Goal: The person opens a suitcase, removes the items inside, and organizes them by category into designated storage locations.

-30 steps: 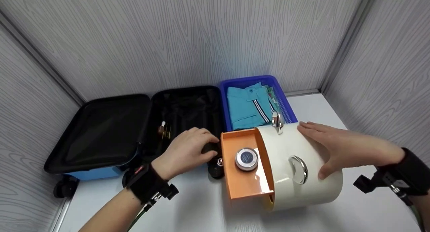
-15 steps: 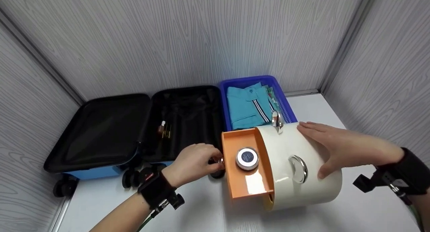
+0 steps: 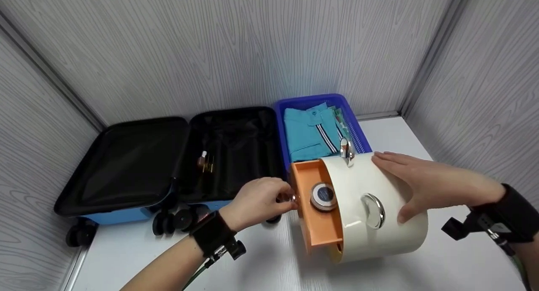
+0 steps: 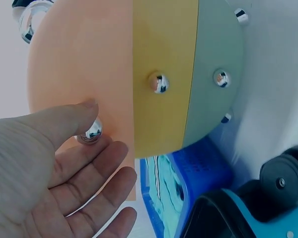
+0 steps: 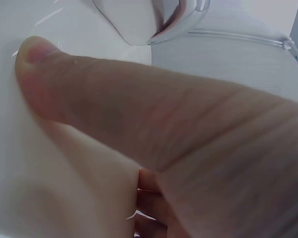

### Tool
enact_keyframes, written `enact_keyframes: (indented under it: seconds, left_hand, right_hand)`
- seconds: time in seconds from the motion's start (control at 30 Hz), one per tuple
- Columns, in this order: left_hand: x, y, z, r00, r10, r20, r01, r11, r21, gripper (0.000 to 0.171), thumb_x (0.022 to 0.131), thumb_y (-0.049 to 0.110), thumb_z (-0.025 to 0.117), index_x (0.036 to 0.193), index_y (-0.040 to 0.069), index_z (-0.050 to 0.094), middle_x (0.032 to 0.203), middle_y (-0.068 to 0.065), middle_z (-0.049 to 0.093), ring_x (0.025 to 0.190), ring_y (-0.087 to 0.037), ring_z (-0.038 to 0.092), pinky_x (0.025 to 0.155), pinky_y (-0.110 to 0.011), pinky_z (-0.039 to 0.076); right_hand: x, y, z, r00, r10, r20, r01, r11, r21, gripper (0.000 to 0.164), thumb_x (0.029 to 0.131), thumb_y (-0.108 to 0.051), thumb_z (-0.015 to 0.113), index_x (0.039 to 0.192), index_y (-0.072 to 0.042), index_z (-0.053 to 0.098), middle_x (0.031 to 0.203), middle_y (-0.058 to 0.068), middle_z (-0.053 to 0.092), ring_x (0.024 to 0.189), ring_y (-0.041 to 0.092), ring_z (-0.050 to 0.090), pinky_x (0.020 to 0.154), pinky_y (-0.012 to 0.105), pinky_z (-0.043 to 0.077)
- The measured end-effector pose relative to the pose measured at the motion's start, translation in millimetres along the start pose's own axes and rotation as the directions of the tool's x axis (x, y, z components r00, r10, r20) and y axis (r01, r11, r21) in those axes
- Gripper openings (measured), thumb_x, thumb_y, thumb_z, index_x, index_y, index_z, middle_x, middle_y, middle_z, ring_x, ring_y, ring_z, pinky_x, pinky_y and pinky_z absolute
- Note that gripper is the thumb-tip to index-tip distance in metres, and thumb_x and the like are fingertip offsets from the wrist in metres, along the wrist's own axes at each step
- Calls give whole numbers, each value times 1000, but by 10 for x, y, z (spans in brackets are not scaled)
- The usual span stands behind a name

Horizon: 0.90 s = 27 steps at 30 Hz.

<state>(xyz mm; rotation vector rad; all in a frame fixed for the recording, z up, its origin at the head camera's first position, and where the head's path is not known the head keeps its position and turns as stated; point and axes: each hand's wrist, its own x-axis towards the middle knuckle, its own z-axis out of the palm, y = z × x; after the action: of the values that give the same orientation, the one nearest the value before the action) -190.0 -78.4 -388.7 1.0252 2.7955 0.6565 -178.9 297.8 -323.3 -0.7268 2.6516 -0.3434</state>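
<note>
A rounded cream storage box (image 3: 396,244) lies on the white table, with chrome handles (image 3: 374,211) on its shell. From its left end an orange drawer (image 3: 324,236) stands partly out, and a round jar with a silver-rimmed lid (image 3: 323,197) sits inside it. My left hand (image 3: 263,200) pinches the drawer's small chrome knob (image 4: 93,131) between thumb and index finger. In the left wrist view, yellow (image 4: 164,119) and green (image 4: 203,104) drawer fronts are beside the orange one. With fingers spread, my right hand (image 3: 438,183) rests on the shell, thumb (image 5: 44,74) flat against it.
A blue suitcase (image 3: 122,164) with a black lining lies open at the left, its wheels toward me. One half holds a small white-capped bottle (image 3: 202,158). Behind the box stands a blue basket (image 3: 358,135) with folded turquoise clothes (image 3: 307,133). Grey walls enclose the table.
My left hand has come down to the drawer knob and moved right with it. The orange drawer has slid partway into the box, carrying the jar. My right hand has stayed in place.
</note>
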Motion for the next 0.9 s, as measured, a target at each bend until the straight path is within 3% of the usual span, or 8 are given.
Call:
enact_keyframes:
  seconds: [0.53,0.9]
  left_hand:
    - [349,228,265,999,-47,26,50,990,-130,21,97,38,72,103,19,77,93,12,69,84,-1,61,74,-23,52]
    - [402,286,349,998,-67,15,68,981,-181,23,95,39,73,105,18,75,95,10,67,86,-3,62,73,-22,52]
  right_hand:
    - [14,12,19,1000,-11,-6,11,1000,4,129,63,-48,94,163,-7,24,168,13,23,152,35,22,117,58,28]
    - [-9,14,19,1000,-9,-16,9,1000,16,128,63,-48,94,163,-9,25,168,12,22,153,34,21,117,57,28]
